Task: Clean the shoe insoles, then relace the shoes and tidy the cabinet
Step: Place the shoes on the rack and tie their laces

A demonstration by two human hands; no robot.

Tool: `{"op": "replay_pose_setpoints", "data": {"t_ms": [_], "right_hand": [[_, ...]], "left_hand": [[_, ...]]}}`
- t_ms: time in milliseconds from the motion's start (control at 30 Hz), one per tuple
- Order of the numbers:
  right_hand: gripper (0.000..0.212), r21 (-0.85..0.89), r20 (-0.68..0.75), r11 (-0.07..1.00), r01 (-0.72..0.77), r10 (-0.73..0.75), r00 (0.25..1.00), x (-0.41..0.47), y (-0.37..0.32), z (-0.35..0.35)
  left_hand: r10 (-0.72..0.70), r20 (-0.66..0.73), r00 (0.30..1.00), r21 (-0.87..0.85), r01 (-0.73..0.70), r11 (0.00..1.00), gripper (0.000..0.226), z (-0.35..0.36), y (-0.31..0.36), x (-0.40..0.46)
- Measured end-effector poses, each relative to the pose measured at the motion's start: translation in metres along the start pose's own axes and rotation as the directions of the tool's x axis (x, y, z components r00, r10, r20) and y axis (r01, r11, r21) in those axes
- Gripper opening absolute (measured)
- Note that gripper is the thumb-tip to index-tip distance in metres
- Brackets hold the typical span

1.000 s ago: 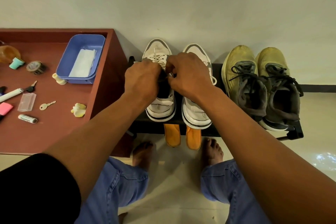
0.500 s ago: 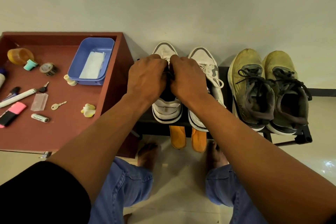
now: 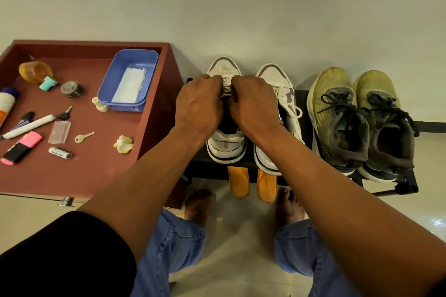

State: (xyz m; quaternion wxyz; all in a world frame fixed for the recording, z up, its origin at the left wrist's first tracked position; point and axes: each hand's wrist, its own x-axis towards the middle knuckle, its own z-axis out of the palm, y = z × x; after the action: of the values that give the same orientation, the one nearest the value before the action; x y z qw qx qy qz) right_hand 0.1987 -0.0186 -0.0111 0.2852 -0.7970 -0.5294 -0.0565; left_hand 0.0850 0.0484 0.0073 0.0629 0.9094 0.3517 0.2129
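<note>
One blue tray (image 3: 109, 84) holds folded white cloth (image 3: 129, 85); hands grip laces (image 3: 226, 84).

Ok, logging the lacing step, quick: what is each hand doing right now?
Left hand: fingers curled on the laces of the left white shoe.
Right hand: fingers curled on the same laces.

1. The left hand (image 3: 199, 106) is held palm down with its knuckles up, its fingers curled under at the far end.
2. The right hand (image 3: 254, 105) mirrors it, just beside it, fingers likewise curled; the fingertips are hidden.
3. Both bare forearms reach from the near edge, converging; a black sleeve (image 3: 62, 255) covers the left upper arm.
</note>
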Motion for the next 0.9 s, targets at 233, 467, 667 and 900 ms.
{"op": "replay_pose_setpoints", "data": {"t_ms": [233, 467, 667, 900], "right_hand": [[0.008, 0.010, -0.053, 1.000, -0.001, 0.002, 0.999, 0.001, -0.002, -0.001], [0.008, 0.021, 0.043, 0.999, -0.048, 0.047, 0.998, 0.000, -0.001, -0.005], [0.010, 0.092, 0.074, 0.994, -0.062, 0.055, 0.996, -0.004, -0.001, -0.009], [0.015, 0.066, 0.025, 0.997, -0.034, 0.032, 0.999, -0.020, -0.022, -0.023]], "left_hand": [[0.007, -0.055, 0.998, -0.031, -0.009, 0.999, 0.007, -0.002, 0.001, -0.002], [-0.007, -0.046, 0.999, -0.049, 0.004, 0.999, 0.010, 0.000, 0.000, -0.002], [-0.074, 0.025, 0.997, -0.109, 0.077, 0.991, 0.019, -0.008, -0.004, -0.003], [-0.134, 0.048, 0.990, -0.183, 0.141, 0.973, 0.023, -0.050, -0.004, -0.024]]}}
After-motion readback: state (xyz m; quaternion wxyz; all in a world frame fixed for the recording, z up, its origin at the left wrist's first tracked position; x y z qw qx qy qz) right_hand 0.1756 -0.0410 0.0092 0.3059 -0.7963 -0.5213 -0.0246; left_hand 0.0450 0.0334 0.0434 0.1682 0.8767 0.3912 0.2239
